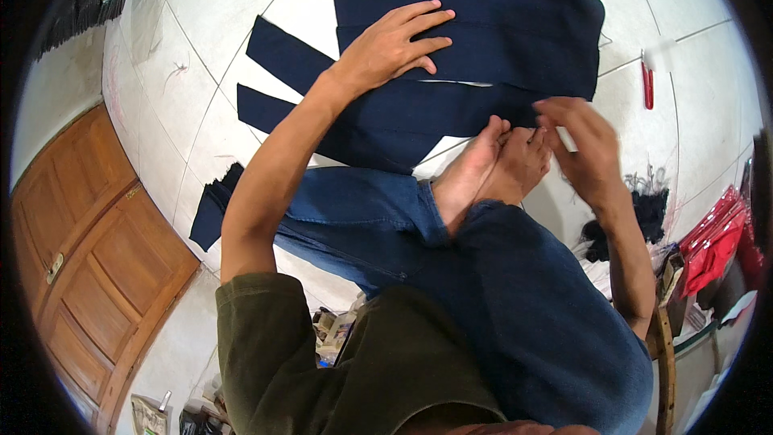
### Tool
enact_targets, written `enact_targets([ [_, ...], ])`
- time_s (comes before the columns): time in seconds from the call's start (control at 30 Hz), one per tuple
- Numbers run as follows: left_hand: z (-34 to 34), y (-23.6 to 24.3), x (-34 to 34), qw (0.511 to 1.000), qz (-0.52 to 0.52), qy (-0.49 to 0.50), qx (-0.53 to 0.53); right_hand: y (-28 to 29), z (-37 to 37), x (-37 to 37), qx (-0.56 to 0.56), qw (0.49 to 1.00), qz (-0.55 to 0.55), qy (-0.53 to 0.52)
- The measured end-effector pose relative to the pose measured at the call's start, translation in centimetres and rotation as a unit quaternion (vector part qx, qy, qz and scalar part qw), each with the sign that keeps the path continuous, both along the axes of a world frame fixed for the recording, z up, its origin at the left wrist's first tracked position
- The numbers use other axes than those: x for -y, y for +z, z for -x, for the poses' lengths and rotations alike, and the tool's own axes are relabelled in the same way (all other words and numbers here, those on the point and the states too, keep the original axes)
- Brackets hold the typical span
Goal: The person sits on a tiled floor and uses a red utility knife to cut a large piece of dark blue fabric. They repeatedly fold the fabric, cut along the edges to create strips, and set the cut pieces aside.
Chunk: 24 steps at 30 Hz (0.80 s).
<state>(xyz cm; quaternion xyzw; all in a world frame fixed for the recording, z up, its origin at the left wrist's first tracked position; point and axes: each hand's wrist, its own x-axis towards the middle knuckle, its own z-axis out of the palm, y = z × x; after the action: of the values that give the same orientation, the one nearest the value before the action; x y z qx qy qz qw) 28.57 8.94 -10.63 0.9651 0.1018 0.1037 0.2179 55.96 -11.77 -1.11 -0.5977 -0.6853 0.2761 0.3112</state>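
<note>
Pieces of navy fabric (pixel 523 52) lie spread in overlapping bands on the tiled floor in front of me. My left hand (pixel 398 42) rests flat on them, fingers spread. Two loose navy strips, an upper strip (pixel 286 52) and a lower strip (pixel 270 109), stick out to the left beneath my forearm. At the fabric's near right edge is my right hand (pixel 586 149), its fingers bent and blurred. Whether it pinches the cloth cannot be made out. A narrow light gap shows between two bands, just right of my left hand.
My bare feet (pixel 495 167) are crossed right at the fabric's near edge. A slim red tool (pixel 647 84) lies on the floor to the right. Dark frayed scraps (pixel 648 211) and red plastic-wrapped packs (pixel 713 234) are by my right arm. A wooden door (pixel 105 250) stands at left.
</note>
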Motion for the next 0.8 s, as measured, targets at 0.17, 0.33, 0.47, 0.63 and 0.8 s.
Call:
enact_targets([
  [0.17, 1.9, 0.7, -1.6, 0.994, -0.011, 0.076, 0.081, -0.6, 7.4, -2.8, -0.103, 0.988, 0.072, 0.091],
  [0.33, 3.9, 0.4, -1.2, 0.995, -0.003, 0.093, 0.034, -2.0, 11.2, -3.4, -0.128, 0.978, 0.135, 0.094],
  [0.47, 3.1, -0.1, -1.5, 0.985, 0.058, 0.137, 0.087, -4.0, 13.8, -4.1, -0.093, 0.991, 0.094, -0.005],
  [0.63, 3.1, -0.3, -1.1, 0.944, 0.183, 0.233, 0.145, -5.8, 14.9, -5.6, 0.011, 0.991, 0.080, -0.108],
  [0.8, 2.9, -0.1, -0.5, 0.929, 0.182, 0.280, 0.158, -5.6, 14.4, -8.6, -0.022, 0.970, 0.203, -0.134],
])
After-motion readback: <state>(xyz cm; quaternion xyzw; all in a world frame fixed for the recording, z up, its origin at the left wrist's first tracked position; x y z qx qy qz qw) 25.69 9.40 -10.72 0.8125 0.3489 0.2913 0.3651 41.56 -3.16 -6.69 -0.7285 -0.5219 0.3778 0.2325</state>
